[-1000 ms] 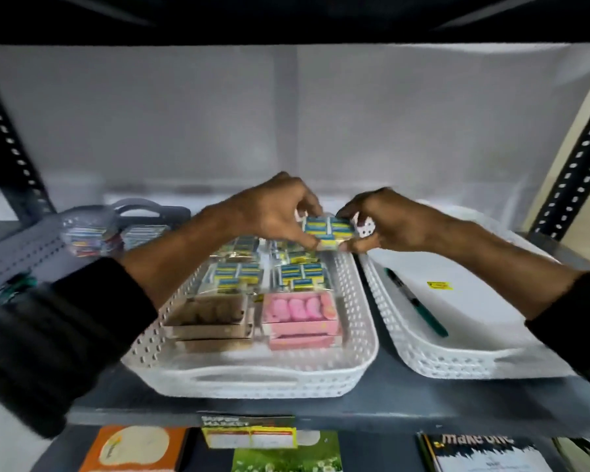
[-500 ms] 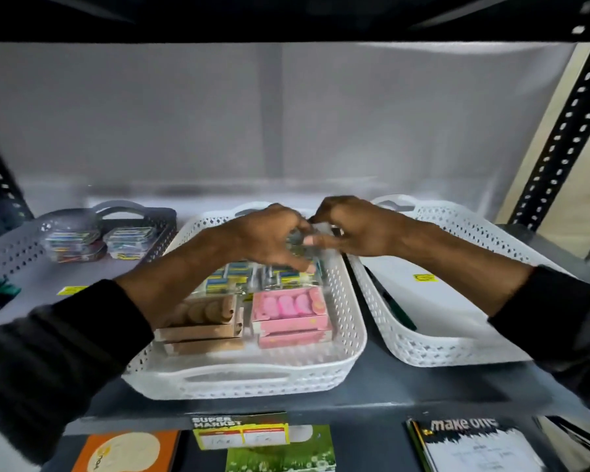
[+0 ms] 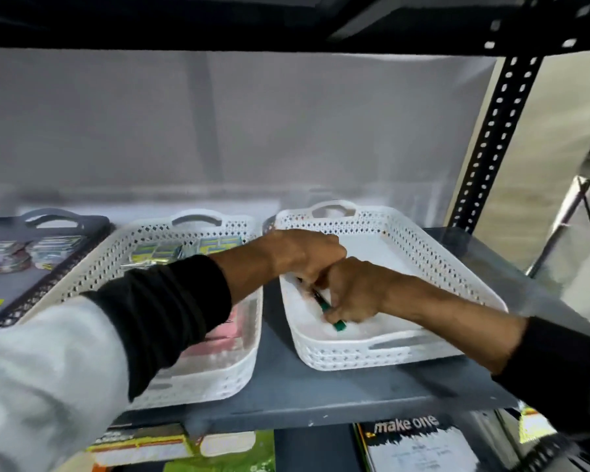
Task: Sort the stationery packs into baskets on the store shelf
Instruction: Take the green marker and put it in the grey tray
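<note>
Stationery packs [image 3: 191,248] lie at the far end of the middle white basket [image 3: 92,270], about 10 o'clock from my hands. Both hands are over the right white basket [image 3: 433,253], which sits at 3 o'clock from the middle one. My right hand [image 3: 355,294] is pinched around a green pen [image 3: 331,313] on the basket floor. My left hand [image 3: 307,253] is curled, touching the right; I cannot tell what it grips. A dark basket [image 3: 92,223] holds more packs at 9 o'clock.
</note>
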